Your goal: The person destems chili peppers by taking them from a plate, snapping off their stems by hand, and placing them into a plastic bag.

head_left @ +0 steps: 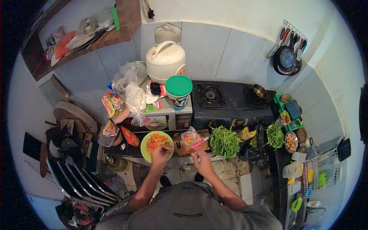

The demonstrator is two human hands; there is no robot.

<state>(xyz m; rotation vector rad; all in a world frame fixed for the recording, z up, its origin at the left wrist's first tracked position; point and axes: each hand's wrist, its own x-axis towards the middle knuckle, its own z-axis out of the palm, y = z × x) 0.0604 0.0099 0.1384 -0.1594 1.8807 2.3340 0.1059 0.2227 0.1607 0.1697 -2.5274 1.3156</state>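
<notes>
My left hand [161,152] is over the right side of a light-green plate [144,152] heaped with orange and greenish cut vegetable strips [155,142]. Its fingers are bent together; anything between them is too small to make out. Just below a wooden cutting board [184,148], my right hand [201,158] is closed, its fingertips pointing toward the board. What it may hold cannot be seen. A pink-handled knife [199,144] lies on the board, apart from my right hand. Behind it on the board sits a clear plastic bag [190,135] with orange pieces.
Long green beans [224,142] lie right of the board. Farther back are a black gas stove [234,109], a green-lidded tub [179,87] and a white rice cooker [165,61]. Leafy greens [275,136] and a bowl of brown pieces [291,142] sit at the right.
</notes>
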